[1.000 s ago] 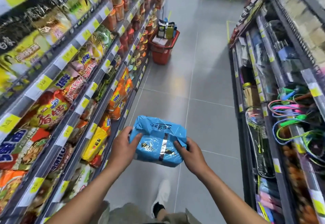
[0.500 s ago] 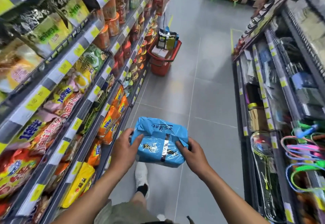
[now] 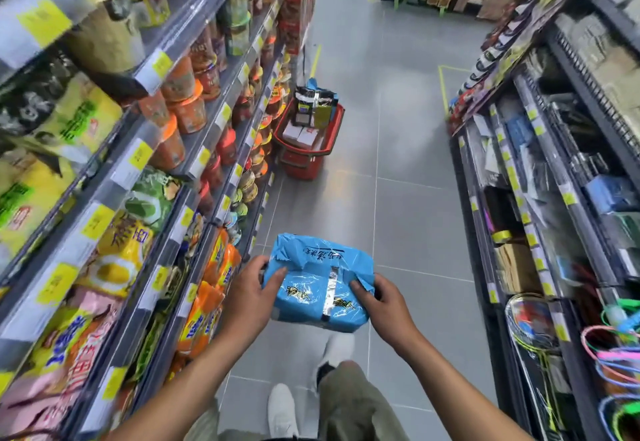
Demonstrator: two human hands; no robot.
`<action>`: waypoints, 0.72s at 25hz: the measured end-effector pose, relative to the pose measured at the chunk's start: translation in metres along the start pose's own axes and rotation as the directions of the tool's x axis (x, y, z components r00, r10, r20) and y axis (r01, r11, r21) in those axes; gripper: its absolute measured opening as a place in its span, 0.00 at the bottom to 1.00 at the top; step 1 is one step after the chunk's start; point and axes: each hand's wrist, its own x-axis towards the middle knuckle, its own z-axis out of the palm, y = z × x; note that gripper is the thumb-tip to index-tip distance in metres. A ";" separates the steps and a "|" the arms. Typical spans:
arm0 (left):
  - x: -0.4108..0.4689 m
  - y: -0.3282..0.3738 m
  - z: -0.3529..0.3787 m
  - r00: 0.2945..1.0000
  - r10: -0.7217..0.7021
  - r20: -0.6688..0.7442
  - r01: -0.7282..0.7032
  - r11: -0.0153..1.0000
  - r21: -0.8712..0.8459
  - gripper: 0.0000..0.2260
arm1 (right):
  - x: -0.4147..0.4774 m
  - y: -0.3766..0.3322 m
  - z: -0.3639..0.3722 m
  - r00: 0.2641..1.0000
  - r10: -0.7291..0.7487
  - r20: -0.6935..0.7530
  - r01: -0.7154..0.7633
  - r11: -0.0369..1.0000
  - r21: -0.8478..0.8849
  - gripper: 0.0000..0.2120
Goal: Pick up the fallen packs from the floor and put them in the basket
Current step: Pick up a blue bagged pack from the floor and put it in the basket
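Observation:
I hold a blue multi-pack of noodles (image 3: 317, 285) in front of me at waist height, above the grey floor. My left hand (image 3: 251, 293) grips its left end and my right hand (image 3: 386, 302) grips its right end. Ahead along the aisle, close to the left shelving, a red shopping basket (image 3: 332, 144) stands on the floor. It holds several packs, with dark and blue ones sticking up at its far end. The basket is well beyond my reach.
Shelves of noodle bags and cups (image 3: 145, 170) line the left side. A dark rack with stationery and rackets (image 3: 554, 233) lines the right. The grey tiled aisle (image 3: 408, 205) runs between them. My white shoes (image 3: 282, 409) show below.
I have walked forward along the aisle with the blue pack in both hands; the red basket now looks larger and closer. My grip has not changed.

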 end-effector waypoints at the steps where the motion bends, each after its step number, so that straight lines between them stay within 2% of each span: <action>1: 0.020 0.004 0.004 1.000 0.002 0.008 -0.002 1.000 0.001 0.05 | 0.020 -0.005 -0.003 1.000 0.001 -0.005 -0.001 1.000 -0.001 0.07; 8: 0.162 0.036 0.043 0.998 -0.050 0.048 0.050 0.999 0.006 0.05 | 0.161 -0.050 -0.038 0.999 0.029 0.030 -0.031 0.999 0.035 0.05; 12: 0.242 0.070 0.066 0.998 -0.063 0.009 0.063 0.998 0.032 0.04 | 0.246 -0.083 -0.063 0.997 0.036 0.073 -0.036 0.999 0.005 0.06; 18: 0.333 0.087 0.080 0.993 -0.119 0.003 0.119 0.992 -0.044 0.02 | 0.346 -0.124 -0.073 0.995 0.043 0.091 -0.039 0.998 -0.045 0.05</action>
